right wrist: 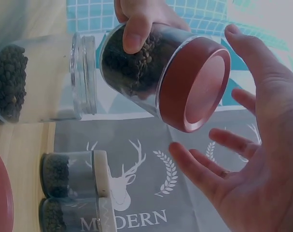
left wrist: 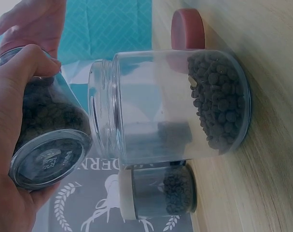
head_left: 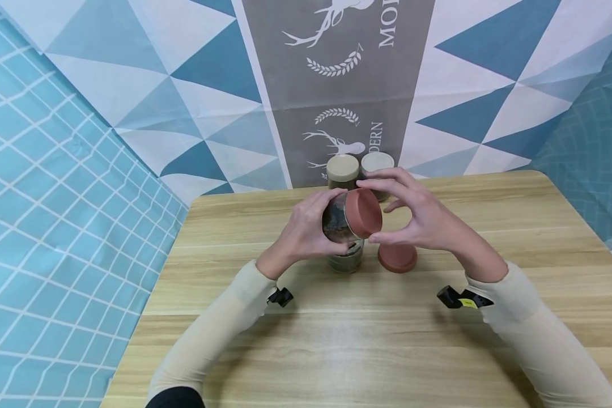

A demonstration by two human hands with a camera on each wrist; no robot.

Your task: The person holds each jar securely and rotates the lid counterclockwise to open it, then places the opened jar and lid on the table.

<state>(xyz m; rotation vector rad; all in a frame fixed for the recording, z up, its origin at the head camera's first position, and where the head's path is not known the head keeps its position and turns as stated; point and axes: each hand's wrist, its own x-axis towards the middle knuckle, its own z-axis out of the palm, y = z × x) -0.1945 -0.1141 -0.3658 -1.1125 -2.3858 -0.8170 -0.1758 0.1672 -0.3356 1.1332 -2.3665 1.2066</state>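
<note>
Jars (head_left: 335, 220): seemingly four, one in left fingers (right wrist: 135, 37); lids (head_left: 398, 259): four.

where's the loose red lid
In the head view, the loose red lid lies on the table, right of the open jar, below the right hand.

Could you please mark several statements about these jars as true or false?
1. The left grip holds a jar. True.
2. The open jar is empty. False: the open jar contains dark pellets.
3. The right grip holds the loose lid. False: the right grip is near the held jar's lid; the loose lid lies on the table.
4. A cream-lidded jar stands at the back. True.
5. The held jar is upright. False: it is tilted.
</note>
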